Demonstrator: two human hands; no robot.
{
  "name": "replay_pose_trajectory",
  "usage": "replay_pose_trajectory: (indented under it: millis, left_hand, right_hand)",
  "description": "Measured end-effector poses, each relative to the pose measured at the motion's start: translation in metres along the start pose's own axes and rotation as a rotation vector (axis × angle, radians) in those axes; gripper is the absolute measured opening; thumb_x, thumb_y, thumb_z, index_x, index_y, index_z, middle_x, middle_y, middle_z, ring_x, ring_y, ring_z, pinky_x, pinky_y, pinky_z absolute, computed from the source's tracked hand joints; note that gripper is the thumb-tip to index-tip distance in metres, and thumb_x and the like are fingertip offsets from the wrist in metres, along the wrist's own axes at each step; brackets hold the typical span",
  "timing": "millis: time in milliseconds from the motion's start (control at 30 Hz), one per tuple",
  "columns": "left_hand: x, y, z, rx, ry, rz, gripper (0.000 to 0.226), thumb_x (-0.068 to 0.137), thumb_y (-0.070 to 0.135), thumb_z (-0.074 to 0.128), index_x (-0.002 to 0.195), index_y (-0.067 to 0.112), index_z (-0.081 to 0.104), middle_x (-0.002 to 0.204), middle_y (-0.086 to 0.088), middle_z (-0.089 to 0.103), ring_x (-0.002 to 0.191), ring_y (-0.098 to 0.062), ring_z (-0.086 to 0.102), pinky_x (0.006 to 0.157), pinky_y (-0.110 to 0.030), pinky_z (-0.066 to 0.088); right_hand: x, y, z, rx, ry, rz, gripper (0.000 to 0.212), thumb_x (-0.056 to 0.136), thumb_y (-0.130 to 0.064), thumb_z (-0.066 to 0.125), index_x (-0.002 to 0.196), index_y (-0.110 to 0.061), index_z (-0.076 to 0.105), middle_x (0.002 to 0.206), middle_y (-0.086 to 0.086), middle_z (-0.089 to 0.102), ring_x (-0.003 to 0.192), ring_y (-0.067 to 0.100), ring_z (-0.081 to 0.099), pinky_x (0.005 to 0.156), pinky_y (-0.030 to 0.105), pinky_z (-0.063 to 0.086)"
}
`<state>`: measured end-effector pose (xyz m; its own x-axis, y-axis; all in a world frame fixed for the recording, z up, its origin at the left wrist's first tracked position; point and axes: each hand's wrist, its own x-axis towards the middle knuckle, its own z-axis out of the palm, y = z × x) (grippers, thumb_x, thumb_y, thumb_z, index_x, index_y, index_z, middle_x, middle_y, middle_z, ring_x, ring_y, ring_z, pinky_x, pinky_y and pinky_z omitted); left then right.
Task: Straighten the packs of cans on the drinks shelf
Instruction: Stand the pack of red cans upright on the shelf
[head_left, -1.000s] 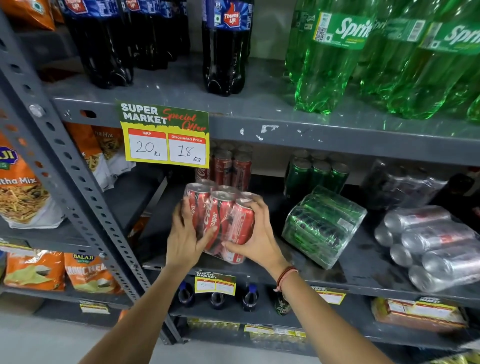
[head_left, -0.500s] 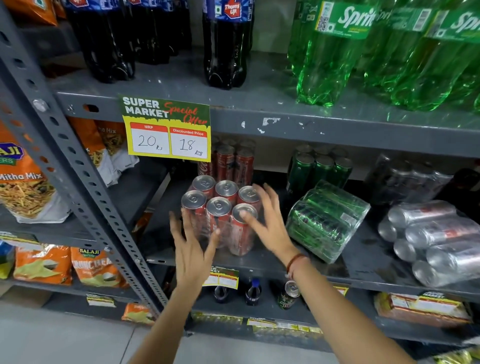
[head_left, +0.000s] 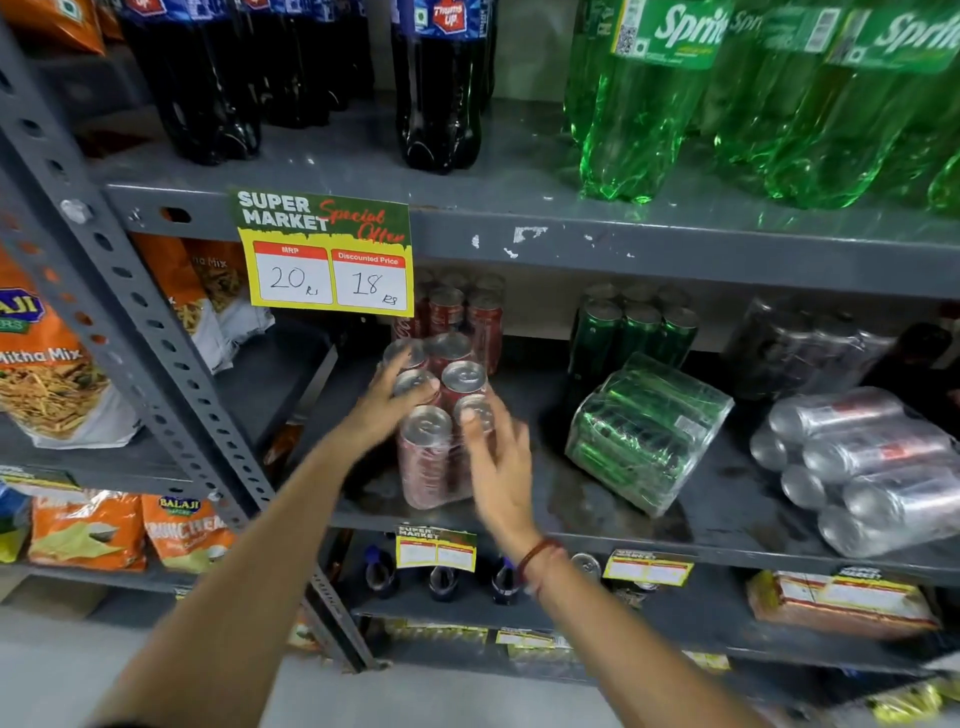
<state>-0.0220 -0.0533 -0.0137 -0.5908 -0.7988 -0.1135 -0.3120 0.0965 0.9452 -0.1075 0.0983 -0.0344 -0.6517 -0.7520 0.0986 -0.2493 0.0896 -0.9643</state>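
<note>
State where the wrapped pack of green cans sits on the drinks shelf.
In the head view the pack of green cans lies tilted on the middle shelf, right of the red can pack and left of the silver can pack.

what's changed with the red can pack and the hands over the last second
The shrink-wrapped pack of red cans, held tilted a second ago, now stands upright on the grey metal shelf. The left hand and right hand touch it again. The green pack and silver pack lie unmoved.
</note>
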Motion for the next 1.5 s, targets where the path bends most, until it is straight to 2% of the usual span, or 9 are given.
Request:
replay_pose_trajectory:
  millis: [200,367,467,567,667,800,1000,1200,1500]
  left_hand:
    - [0.025,0.028,-0.028,0.313,-0.339,-0.026,0.064,0.088,0.046,0.051,0.145,0.037,0.024,0.156,0.001,0.020,0.140,-0.019,0.024,0.114,-0.041,0.026]
    - [-0.019,0.015,0.000,0.156,0.348,0.072,0.054,0.088,0.045,0.053,0.136,0.022,0.045,0.144,-0.012,0.043,0.119,-0.018,0.047,0.102,-0.029,0.035]
    - [-0.069,0.007,0.050,0.003,0.696,0.080,0.076,0.081,0.054,0.058,0.143,0.022,0.028,0.154,-0.018,0.013,0.130,-0.026,0.032,0.104,-0.032,0.026]
    - [-0.088,0.007,0.092,-0.101,0.580,-0.103,0.122,0.054,0.071,0.066,0.147,0.031,-0.002,0.154,-0.014,-0.023,0.142,-0.041,-0.004,0.113,-0.055,0.014]
    - [-0.080,0.010,0.100,-0.046,0.549,-0.157,0.140,0.044,0.058,0.082,0.146,0.030,-0.011,0.151,-0.024,-0.026,0.139,-0.050,-0.010,0.111,-0.063,0.010]
    - [-0.074,-0.006,0.083,0.001,0.542,-0.074,0.130,0.049,0.039,0.089,0.145,0.033,0.002,0.153,-0.027,-0.014,0.140,-0.049,-0.003,0.109,-0.061,0.018]
    - [-0.053,-0.019,0.003,0.098,0.263,-0.009,0.112,0.054,0.021,0.088,0.143,0.035,0.023,0.135,-0.010,0.052,0.122,-0.028,0.050,0.105,-0.044,0.039]
    - [-0.021,-0.012,-0.055,0.222,-0.130,0.069,0.106,0.060,0.002,0.083,0.144,0.033,0.026,0.134,0.004,0.051,0.124,-0.020,0.050,0.097,-0.035,0.046]
    - [-0.031,-0.017,-0.050,0.263,-0.038,0.127,0.100,0.064,-0.001,0.079,0.145,0.028,0.027,0.143,-0.004,0.044,0.128,-0.020,0.044,0.107,-0.044,0.037]
  right_hand:
    - [-0.037,-0.013,0.030,0.065,-0.007,0.010,0.056,0.091,-0.060,0.034,0.140,-0.035,0.039,0.130,0.001,0.038,0.127,0.021,0.041,0.111,0.036,0.028]
    - [0.008,-0.014,-0.002,-0.008,0.030,-0.033,0.050,0.092,-0.053,0.045,0.137,-0.033,0.041,0.129,-0.002,0.039,0.109,0.006,0.041,0.097,0.021,0.026]
    - [0.058,-0.023,-0.011,-0.131,-0.061,-0.108,0.053,0.086,-0.052,0.058,0.133,-0.029,0.048,0.131,0.005,0.045,0.122,0.016,0.041,0.106,0.030,0.030]
    - [0.101,-0.033,-0.009,-0.279,-0.277,-0.169,0.059,0.082,-0.053,0.064,0.133,-0.026,0.052,0.141,0.007,0.049,0.131,0.024,0.040,0.114,0.041,0.030]
    - [0.123,-0.029,-0.006,-0.494,-0.463,-0.199,0.067,0.079,-0.057,0.064,0.137,-0.028,0.048,0.149,0.005,0.042,0.138,0.027,0.035,0.117,0.044,0.025]
    - [0.119,-0.016,-0.007,-0.616,-0.372,-0.205,0.074,0.076,-0.064,0.062,0.141,-0.035,0.042,0.153,0.009,0.030,0.139,0.034,0.025,0.116,0.043,0.017]
    - [0.084,-0.016,-0.007,-0.721,-0.070,-0.223,0.075,0.077,-0.068,0.056,0.137,-0.023,0.048,0.124,0.021,0.043,0.112,0.038,0.041,0.095,0.040,0.039]
    - [0.038,-0.009,0.009,-0.696,0.067,-0.158,0.071,0.087,-0.065,0.041,0.142,-0.020,0.037,0.122,0.020,0.039,0.109,0.040,0.040,0.081,0.042,0.045]
    - [0.032,-0.011,-0.005,-0.512,-0.174,-0.009,0.073,0.089,-0.062,0.042,0.149,-0.031,0.015,0.134,0.024,0.034,0.118,0.049,0.047,0.096,0.046,0.041]
